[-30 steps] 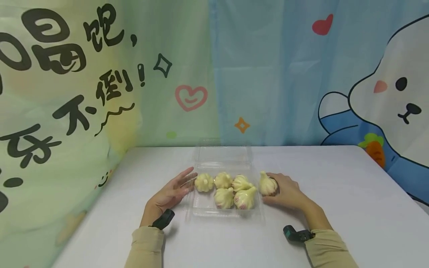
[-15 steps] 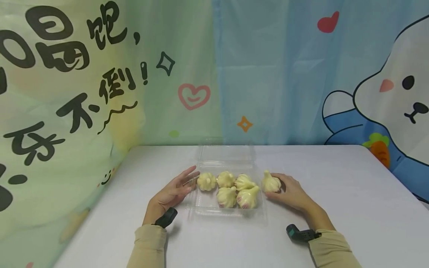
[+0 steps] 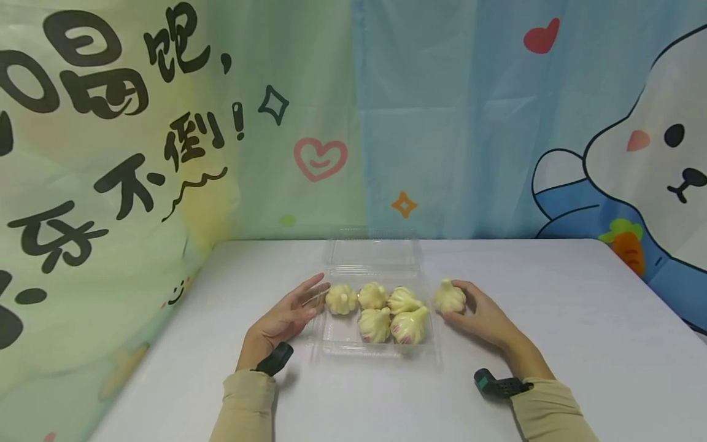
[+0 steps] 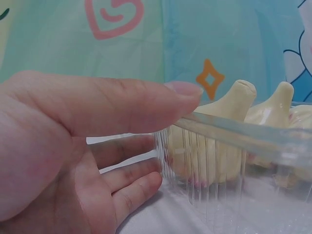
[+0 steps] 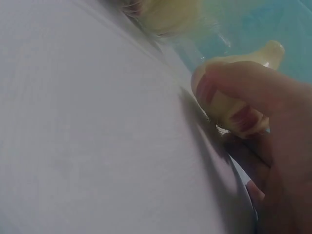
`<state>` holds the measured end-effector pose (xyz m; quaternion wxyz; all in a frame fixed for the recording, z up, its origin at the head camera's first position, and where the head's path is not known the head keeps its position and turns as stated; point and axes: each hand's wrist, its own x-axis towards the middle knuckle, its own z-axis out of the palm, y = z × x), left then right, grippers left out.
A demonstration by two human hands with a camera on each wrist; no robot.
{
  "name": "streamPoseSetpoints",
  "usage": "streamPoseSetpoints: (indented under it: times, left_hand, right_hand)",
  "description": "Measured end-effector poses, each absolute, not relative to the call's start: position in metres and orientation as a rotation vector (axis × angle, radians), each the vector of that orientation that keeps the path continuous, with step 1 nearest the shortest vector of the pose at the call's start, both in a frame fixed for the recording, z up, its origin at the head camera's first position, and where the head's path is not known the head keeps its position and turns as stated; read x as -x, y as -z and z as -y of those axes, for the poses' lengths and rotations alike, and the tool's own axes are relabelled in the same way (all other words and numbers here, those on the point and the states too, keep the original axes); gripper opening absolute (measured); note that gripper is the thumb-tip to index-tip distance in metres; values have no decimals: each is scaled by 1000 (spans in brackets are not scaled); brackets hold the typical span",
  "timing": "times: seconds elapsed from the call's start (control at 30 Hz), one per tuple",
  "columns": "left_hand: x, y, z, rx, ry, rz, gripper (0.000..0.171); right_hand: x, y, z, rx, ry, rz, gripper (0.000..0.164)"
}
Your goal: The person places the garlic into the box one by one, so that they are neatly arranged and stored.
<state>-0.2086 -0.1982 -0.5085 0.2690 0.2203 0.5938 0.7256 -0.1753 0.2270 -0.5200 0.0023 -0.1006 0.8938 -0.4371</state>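
A clear plastic box [image 3: 338,334] lies with its lid folded back on the white table. Several pale garlic bulbs [image 3: 407,325] sit inside, in two rows. Just beyond the box's right side, my right hand [image 3: 488,316] pinches another garlic bulb [image 3: 450,297] between thumb and fingers, stem up. Purple patches show on that bulb [image 5: 226,105] in the right wrist view. At the box's left side is my left hand [image 3: 278,322]. In the left wrist view its thumb [image 4: 141,105] lies straight at the rim, with the other fingers [image 4: 131,183] beside the ribbed outer wall.
The transparent lid [image 3: 372,253] lies behind the box, near the table's far edge. A printed curtain [image 3: 420,123] hangs behind the table and along its left side. Each wrist wears a dark camera, such as the right one [image 3: 499,385].
The head view has shifted slightly. My right hand has drawn its garlic bulb a little back and away from the box and turned it more upright. My left hand stays at the box's side.
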Motion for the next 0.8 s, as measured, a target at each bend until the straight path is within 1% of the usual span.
streamPoseSetpoints:
  times: [0.23,0.5,0.8]
  left_hand:
    - [214,510,202,-604,-1959,-1612,81]
    - [212,516,201,-585,-1994,-1595,79]
    - [211,518,198,-601,-1991,-1580,81]
  right_hand:
    - [181,518,-225,316,1479,-2765,75]
    - [180,522,-222,183,1287,-2869,81]
    - [175,523,-225,196,1215,-2934,81]
